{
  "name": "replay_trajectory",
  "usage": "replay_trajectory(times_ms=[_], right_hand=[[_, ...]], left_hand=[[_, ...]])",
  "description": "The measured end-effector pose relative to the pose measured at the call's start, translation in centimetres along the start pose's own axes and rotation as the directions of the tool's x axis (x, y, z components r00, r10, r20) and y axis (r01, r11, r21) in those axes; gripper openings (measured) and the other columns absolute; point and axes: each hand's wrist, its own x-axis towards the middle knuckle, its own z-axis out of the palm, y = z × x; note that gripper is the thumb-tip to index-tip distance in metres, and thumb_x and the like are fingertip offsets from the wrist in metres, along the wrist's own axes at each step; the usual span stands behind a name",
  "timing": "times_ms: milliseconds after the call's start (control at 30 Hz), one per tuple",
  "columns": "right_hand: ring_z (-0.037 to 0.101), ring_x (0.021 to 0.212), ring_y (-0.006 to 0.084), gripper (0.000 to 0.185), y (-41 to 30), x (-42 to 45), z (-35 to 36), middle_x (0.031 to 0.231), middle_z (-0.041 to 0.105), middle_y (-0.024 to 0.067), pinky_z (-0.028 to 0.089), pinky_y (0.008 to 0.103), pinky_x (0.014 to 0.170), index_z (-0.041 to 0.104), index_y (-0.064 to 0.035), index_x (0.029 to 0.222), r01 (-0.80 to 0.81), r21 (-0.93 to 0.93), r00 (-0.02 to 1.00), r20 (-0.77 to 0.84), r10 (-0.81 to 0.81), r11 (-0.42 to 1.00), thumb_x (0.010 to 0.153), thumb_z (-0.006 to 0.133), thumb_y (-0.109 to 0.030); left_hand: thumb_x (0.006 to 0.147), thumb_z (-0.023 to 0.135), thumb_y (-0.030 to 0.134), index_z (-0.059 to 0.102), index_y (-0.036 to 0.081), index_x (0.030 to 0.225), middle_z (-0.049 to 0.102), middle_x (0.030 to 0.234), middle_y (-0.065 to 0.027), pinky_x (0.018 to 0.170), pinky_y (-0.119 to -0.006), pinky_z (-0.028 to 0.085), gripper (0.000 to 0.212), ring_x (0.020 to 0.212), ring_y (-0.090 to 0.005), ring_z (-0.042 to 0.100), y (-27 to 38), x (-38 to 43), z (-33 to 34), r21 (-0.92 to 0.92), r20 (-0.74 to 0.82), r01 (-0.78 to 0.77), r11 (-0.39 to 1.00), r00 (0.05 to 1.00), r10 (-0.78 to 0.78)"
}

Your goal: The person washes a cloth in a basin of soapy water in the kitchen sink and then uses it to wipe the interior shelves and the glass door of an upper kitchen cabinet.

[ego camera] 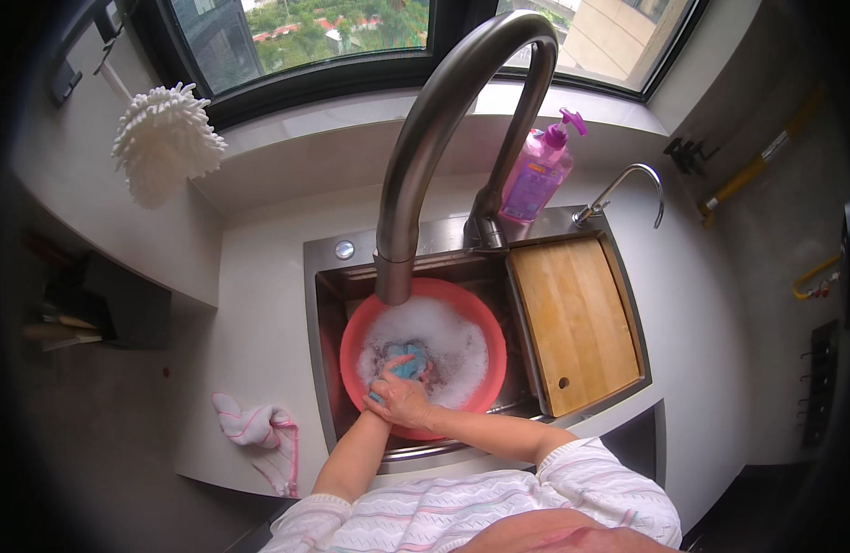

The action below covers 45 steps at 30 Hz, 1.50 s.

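Observation:
A red plastic basin (493, 345) stands in the left part of a steel sink (314, 332), holding water with white suds (459, 339). Over the basin's lower left, my right hand (405, 402) crosses my left wrist and lies against a wet blue cloth (409, 361). Of my left hand (428, 370), only a little pink skin shows beside the cloth, amid the suds; the rest is hidden by my right hand and the cloth. How the fingers of either hand close on the cloth is hard to make out.
The grey faucet (404, 200) arches over the basin. A wooden cutting board (580, 325) covers the sink's right part. Behind it stand a pink pump bottle (538, 176) and a small chrome tap (632, 173). A white-and-pink cloth (259, 428) lies on the left counter.

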Motion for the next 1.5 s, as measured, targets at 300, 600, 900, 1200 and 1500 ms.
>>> replay_trajectory(times_ms=[300, 600, 900, 1200, 1500], right_hand=[[0.053, 0.083, 0.0346, 0.033, 11.1, 3.4, -3.6, 0.091, 0.056, 0.019, 0.043, 0.0419, 0.069, 0.055, -0.0077, 0.091, -0.501, 0.01, 0.865, 0.037, 0.501, 0.865, 0.077, 0.048, -0.037], [0.055, 0.081, 0.0321, 0.031, 13.0, -1.0, -1.9, 0.086, 0.058, 0.0181, 0.044, 0.039, 0.072, 0.054, -0.005, 0.094, -0.375, -0.102, 0.907, 0.167, 0.387, 0.922, 0.067, 0.056, -0.02], [0.054, 0.076, 0.0333, 0.026, 0.5, 0.1, -1.8, 0.082, 0.055, 0.0142, 0.044, 0.0383, 0.067, 0.058, -0.0074, 0.085, 0.017, 0.278, 1.0, -0.008, -0.016, 0.961, 0.063, 0.056, -0.022], [0.054, 0.075, 0.0364, 0.031, 9.3, 3.1, -2.9, 0.079, 0.057, 0.019, 0.042, 0.0438, 0.066, 0.053, -0.0047, 0.084, -0.264, -0.05, 0.963, 0.034, 0.266, 0.963, 0.076, 0.045, -0.033], [0.051, 0.09, 0.0344, 0.039, 11.9, -1.4, -2.2, 0.099, 0.052, 0.0237, 0.041, 0.0392, 0.076, 0.048, -0.0009, 0.103, -0.365, -0.148, 0.913, 0.138, 0.384, 0.919, 0.073, 0.056, -0.025]], left_hand=[[0.072, 0.055, 0.011, 0.048, 0.004, 0.101, 0.055, 0.091, -0.0087, 0.073, -0.031, 0.045, 0.03, 0.08, -0.0189, 0.055, 0.8, -0.9, 2.0, 0.412, -0.399, -0.214, 0.886, 0.831, 0.387], [0.078, 0.052, 0.03, 0.037, 0.01, 0.118, 0.035, 0.124, -0.012, 0.081, -0.06, 0.03, 0.046, 0.107, -0.0339, 0.039, 1.7, -0.3, -0.5, 0.381, -0.407, -0.036, 0.924, 0.891, 0.202], [0.077, 0.052, 0.031, 0.045, 0.006, 0.103, 0.048, 0.103, -0.0096, 0.077, -0.048, 0.038, 0.037, 0.091, -0.0271, 0.049, 0.9, 0.4, -0.1, -0.042, -0.067, 0.115, 0.992, 0.991, -0.117], [0.074, 0.051, 0.018, 0.055, -0.001, 0.078, 0.056, 0.074, -0.0058, 0.064, -0.03, 0.044, 0.02, 0.067, -0.0179, 0.054, -1.3, 1.9, -0.2, 0.322, -0.407, -0.18, 0.93, 0.86, 0.308], [0.077, 0.051, 0.015, 0.043, -0.004, 0.108, 0.049, 0.105, -0.0135, 0.081, -0.034, 0.038, 0.037, 0.095, -0.0232, 0.048, 2.9, -1.3, 0.0, 0.729, -0.392, -0.048, 0.683, 0.789, 0.473]])
